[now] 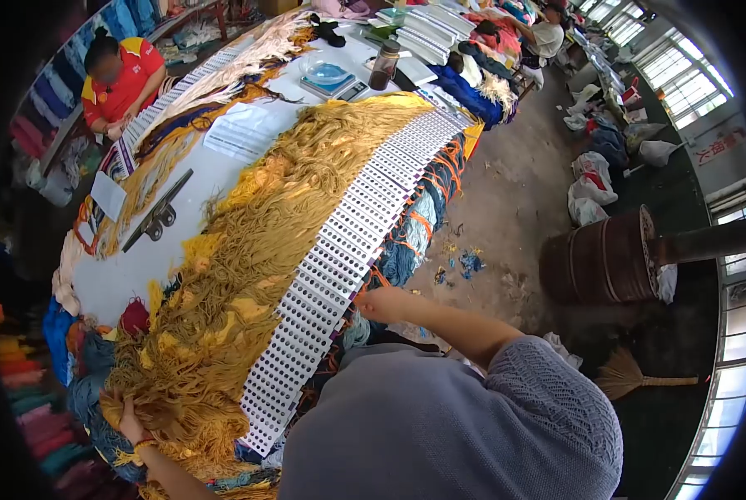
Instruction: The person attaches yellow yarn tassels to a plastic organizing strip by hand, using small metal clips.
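A thick spread of golden-brown yarn (248, 242) covers the table, its ends fixed along a row of white cards punched with dark holes (331, 267). At the near left end, my left hand (129, 422) has its fingers around a bunch of this yarn. My right hand (381, 305) is closed at the outer edge of the card row; whatever its fingers pinch is too small to make out. Beneath that edge hang dark blue and orange yarns (402, 250).
On the table lie black scissors (160, 212), a paper sheet (244, 132), a digital scale (333, 83) and a brown jar (384, 65). A person in red (127, 83) works across the table. Right are a rusty barrel (598, 258) and a broom (627, 373).
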